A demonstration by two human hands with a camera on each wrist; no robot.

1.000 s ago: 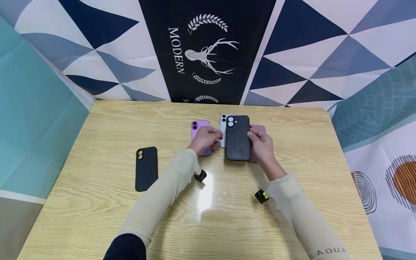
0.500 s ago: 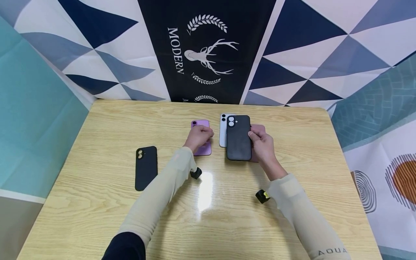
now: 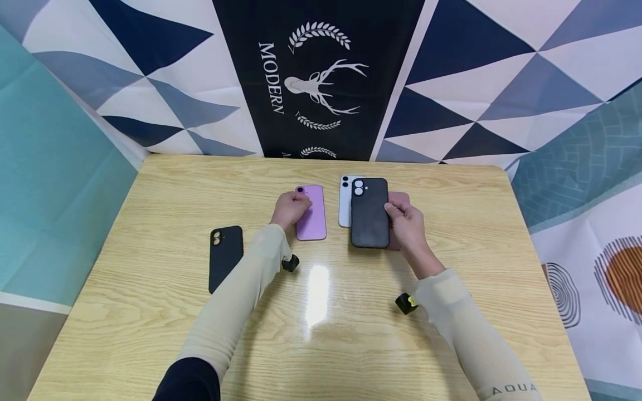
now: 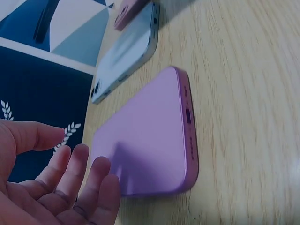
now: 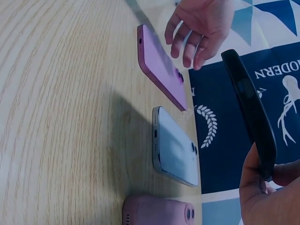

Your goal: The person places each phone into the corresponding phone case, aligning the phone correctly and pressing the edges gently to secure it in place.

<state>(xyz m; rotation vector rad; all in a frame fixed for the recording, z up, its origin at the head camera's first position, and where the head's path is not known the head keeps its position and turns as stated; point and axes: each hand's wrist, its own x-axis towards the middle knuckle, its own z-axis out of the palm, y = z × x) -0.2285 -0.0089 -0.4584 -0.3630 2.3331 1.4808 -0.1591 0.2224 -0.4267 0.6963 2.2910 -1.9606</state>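
Note:
My right hand [image 3: 407,223] pinches a black phone case [image 3: 370,217] by its right edge, thumb on the back and fingers behind. Held up off the table, the case overlaps a white phone [image 3: 345,203] and a pink phone [image 3: 400,196] in the head view. Its side edge faces the right wrist view, where the case [image 5: 251,108] stands above the phones. My left hand [image 3: 291,209] is at the left side of a purple phone [image 3: 312,220]. In the left wrist view its fingers [image 4: 70,173] are loosely curved with nothing between them, over the purple phone's far end.
A second black phone case [image 3: 225,253] lies at the left of the wooden table [image 3: 351,334], partly behind my left sleeve. A patterned cloth wall [image 3: 321,83] rises at the table's back edge. Small black cameras [image 3: 291,263] hang at both wrists.
My left hand has moved left, away from the black case and across the purple phone, uncovering more of that phone. My right hand and the case have shifted only slightly right.

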